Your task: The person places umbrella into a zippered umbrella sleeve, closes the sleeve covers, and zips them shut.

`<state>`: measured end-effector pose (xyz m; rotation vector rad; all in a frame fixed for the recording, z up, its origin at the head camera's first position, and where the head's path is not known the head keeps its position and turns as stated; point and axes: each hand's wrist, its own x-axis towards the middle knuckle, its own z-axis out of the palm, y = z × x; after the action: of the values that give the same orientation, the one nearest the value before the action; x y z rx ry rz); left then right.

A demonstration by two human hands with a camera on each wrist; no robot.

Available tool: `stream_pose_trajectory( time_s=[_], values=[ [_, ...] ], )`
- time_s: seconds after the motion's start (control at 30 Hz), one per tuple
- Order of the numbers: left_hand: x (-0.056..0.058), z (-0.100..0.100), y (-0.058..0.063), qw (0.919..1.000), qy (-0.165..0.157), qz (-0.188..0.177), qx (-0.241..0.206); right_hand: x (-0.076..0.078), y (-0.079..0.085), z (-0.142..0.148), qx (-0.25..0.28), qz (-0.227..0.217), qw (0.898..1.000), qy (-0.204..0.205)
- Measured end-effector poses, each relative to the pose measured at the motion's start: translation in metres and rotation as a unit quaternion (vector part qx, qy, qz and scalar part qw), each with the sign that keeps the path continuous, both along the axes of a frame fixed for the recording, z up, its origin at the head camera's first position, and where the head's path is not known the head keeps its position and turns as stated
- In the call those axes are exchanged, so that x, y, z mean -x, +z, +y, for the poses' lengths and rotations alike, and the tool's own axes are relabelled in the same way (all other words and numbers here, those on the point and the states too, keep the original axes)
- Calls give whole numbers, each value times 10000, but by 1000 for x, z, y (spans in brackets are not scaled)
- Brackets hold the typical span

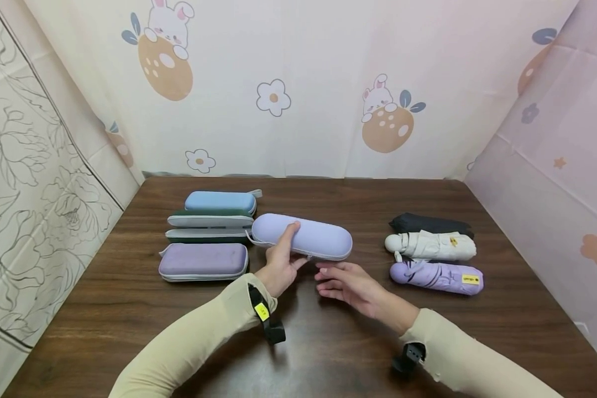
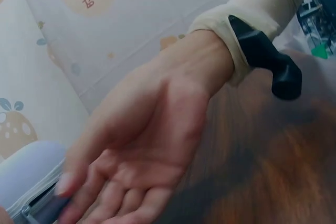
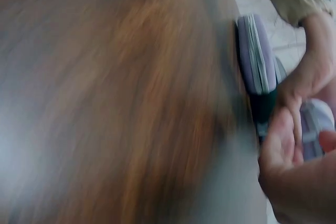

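Observation:
My left hand (image 1: 280, 269) grips a lavender zippered glasses case (image 1: 323, 239), thumb on top and the other fingers underneath, mostly hidden. In the left wrist view the zipper (image 2: 34, 195) of this case shows with a dark gap along it. My right hand (image 1: 350, 284) is just below the case's near edge, fingers loosely bent and holding nothing. Its palm faces the camera in the left wrist view, thumb tip close by the zipper. In the right wrist view the purple glasses case (image 3: 257, 56) stands out beyond the hands.
On the left lie a blue glasses case (image 1: 219, 201), a dark green one (image 1: 210, 221) standing open, and the purple one. Three folded umbrellas lie on the right: black (image 1: 423, 223), white (image 1: 438, 246) and purple (image 1: 443, 277). Curtains border the brown table (image 1: 328, 359).

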<state>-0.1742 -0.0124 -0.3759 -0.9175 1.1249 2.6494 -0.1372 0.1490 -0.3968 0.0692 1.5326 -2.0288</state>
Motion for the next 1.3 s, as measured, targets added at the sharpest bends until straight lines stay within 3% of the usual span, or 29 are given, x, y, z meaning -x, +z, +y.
stream_pose_trajectory(
  time_s=[0.17,0.3,0.63,0.8,1.07,1.17,1.3],
  values=[
    [-3,7,-3,9987,483,-129,32,0,0,-22,54,-30,9977,-671],
    [-5,13,-5,9973,658,-294,96,2,1,-36,65,-88,9950,-992],
    [-8,18,-6,9964,785,-304,38,6,-5,-51,-531,141,9824,-1783],
    [-5,16,-9,9962,802,-300,176,3,-7,-52,-894,514,9763,-1901],
    [-5,13,-9,9963,769,-323,218,-3,-8,-49,-1394,1280,9662,-1748],
    [-5,12,-9,9967,732,-279,195,-3,-8,-47,-1717,1592,9569,-1719],
    [-4,9,-9,9967,763,-227,131,-2,-11,-37,-2437,2217,9290,-1687]
  ],
)
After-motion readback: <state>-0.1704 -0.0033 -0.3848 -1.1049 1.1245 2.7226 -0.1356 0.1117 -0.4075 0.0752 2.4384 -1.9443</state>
